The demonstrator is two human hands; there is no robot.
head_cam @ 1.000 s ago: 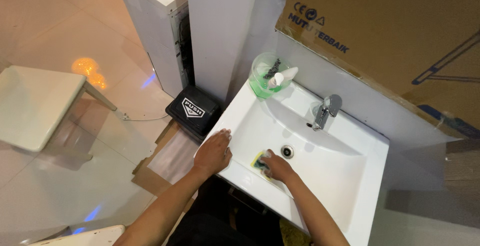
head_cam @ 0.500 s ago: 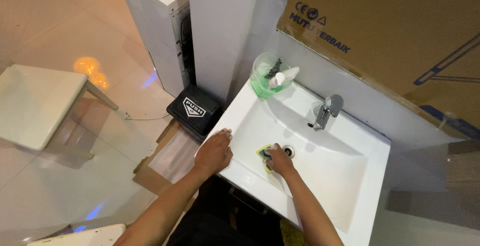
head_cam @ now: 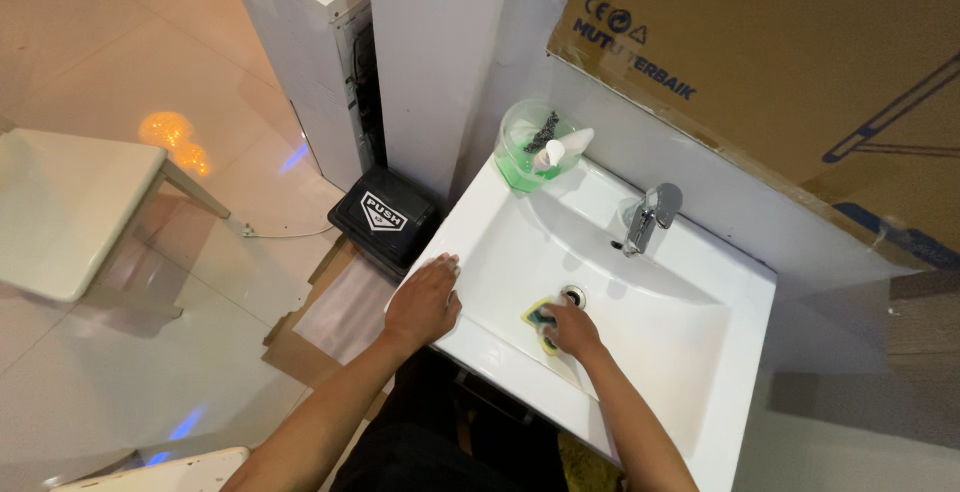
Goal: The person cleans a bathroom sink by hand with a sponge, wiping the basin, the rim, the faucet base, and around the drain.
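Sponge, yellow with a dark green face, sits low in the white sink at the centre of the frame, just beside the round metal drain. The right hand is clenched over it, pressing it against the basin wall. The left hand lies flat with fingers spread on the sink's left rim, grasping nothing.

Slipping looks like the main risk: a wet basin wall could let the sponge skid out from under the fingers toward the drain, and the knuckles could knock the metal ring. The bracing hand rests close to the rim's outer edge, so a wet rim might let it slide off. A wide scrub toward the back could bump the chrome tap. The clear green tub at the sink's back left corner, holding a white pump bottle, stands right on the corner and might tip if jolted.

Cardboard box, large and brown, fills the upper right of the frame, leaning on the wall above the sink; it carries dark blue lettering, small round symbols and blue line drawing. Left of centre, on the floor, a black bin shows a white shield-shaped label on its lid.
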